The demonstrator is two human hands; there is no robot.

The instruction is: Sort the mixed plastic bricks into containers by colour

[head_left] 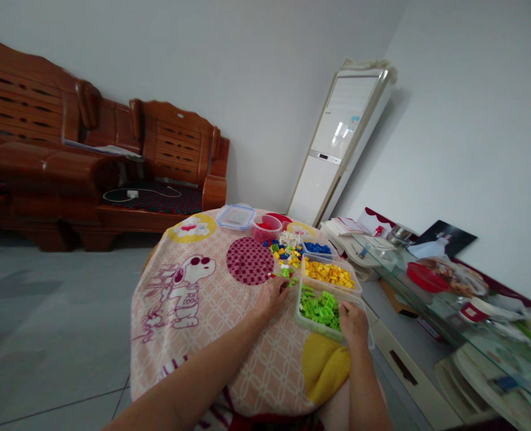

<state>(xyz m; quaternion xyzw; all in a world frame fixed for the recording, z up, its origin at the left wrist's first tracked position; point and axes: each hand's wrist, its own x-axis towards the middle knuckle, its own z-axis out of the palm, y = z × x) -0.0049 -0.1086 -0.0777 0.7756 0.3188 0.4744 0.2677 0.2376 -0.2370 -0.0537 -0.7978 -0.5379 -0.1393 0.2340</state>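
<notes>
My left hand [273, 296] is low over the patterned tablecloth, beside a loose pile of mixed toy building bricks [287, 254]. Its fingers are curled together at the near edge of the pile, close to a few green bricks [287, 272]; what they grip is hidden. At the right side of a clear plastic box [308, 327] full of green bricks [321, 308], my right hand [354, 321] has its fingers closed over the contents. Whatever is between those fingers is too small to make out.
Behind the green box stand a box of yellow bricks [328, 272] and one of blue bricks [318, 248]. A round tub of red bricks [266, 226] and a clear lid [236, 216] lie farther back. A cluttered glass-topped cabinet [422, 305] borders the table [220, 335] on the right.
</notes>
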